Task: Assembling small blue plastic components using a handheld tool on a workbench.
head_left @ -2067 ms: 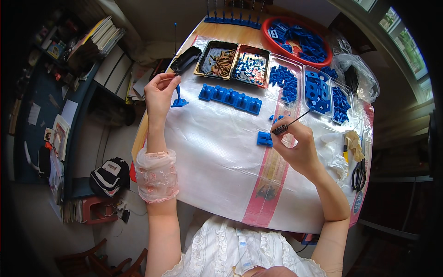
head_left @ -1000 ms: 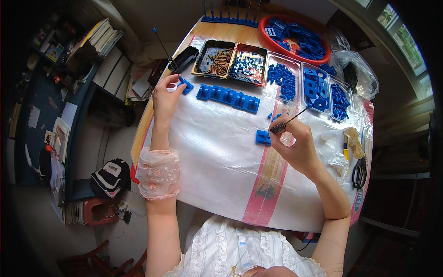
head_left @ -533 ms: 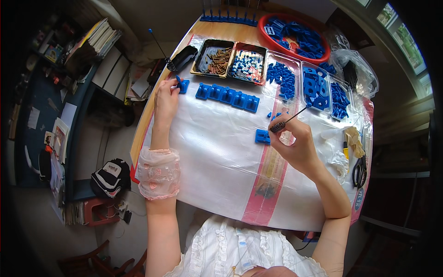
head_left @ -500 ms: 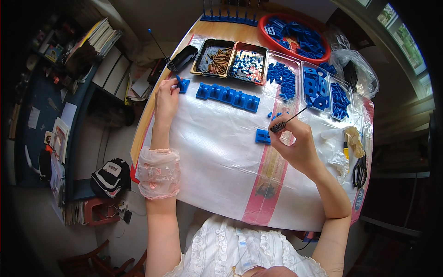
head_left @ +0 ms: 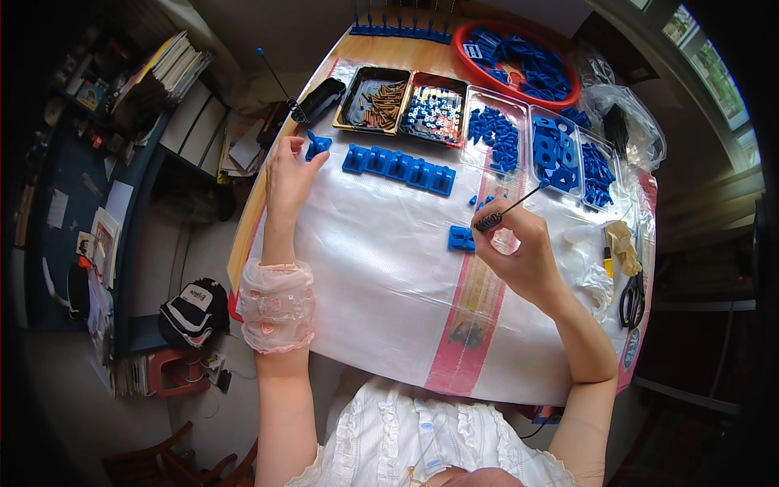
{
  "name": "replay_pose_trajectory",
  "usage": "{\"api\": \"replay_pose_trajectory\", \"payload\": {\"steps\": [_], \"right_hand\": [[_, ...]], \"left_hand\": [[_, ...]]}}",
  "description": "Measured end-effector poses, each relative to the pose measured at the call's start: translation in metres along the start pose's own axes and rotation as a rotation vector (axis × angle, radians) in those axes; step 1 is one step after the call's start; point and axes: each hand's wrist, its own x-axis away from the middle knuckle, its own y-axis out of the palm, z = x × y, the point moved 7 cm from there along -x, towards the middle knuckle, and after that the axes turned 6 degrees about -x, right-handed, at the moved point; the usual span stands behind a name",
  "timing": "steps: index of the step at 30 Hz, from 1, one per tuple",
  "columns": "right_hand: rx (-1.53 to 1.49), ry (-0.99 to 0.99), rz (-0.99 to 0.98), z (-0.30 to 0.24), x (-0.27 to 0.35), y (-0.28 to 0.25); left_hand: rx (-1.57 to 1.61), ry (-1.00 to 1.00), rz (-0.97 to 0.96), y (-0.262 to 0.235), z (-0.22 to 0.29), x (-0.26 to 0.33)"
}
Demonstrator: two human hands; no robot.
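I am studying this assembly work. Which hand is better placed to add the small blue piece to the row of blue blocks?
The left hand. It already holds the small blue piece just beside the row of blue blocks. The right hand is occupied with a thin tool, farther away.

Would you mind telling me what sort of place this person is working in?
Probably a home workroom used for small-parts assembly: trays of blue plastic parts, a red basin of more, and stacked books beside the table.
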Motion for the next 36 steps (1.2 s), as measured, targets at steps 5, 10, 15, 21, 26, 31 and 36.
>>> {"api": "replay_pose_trajectory", "payload": {"steps": [5,10,15,21,26,31,36], "right_hand": [[0.005,-0.006,-0.002,-0.001,0.0,0.0],[0.001,-0.005,-0.001,-0.001,-0.001,0.001],[-0.006,0.001,-0.006,0.0,-0.001,0.001],[-0.02,0.005,-0.003,0.002,0.0,0.0],[0.005,0.007,-0.003,0.002,-0.001,0.0],[0.023,0.018,-0.017,0.0,-0.003,0.001],[0.047,0.02,-0.025,-0.001,-0.002,0.001]], "left_hand": [[-0.056,0.072,0.045,0.004,-0.005,-0.002],[-0.06,0.064,0.065,0.005,-0.004,-0.003],[-0.149,0.11,0.165,-0.007,0.003,0.003],[0.06,0.099,0.246,-0.047,0.042,0.02],[0.353,0.396,0.152,-0.049,0.097,0.043],[0.474,0.428,-0.274,-0.003,0.136,0.087],[0.511,0.46,-0.512,0.038,0.144,0.115]]}}
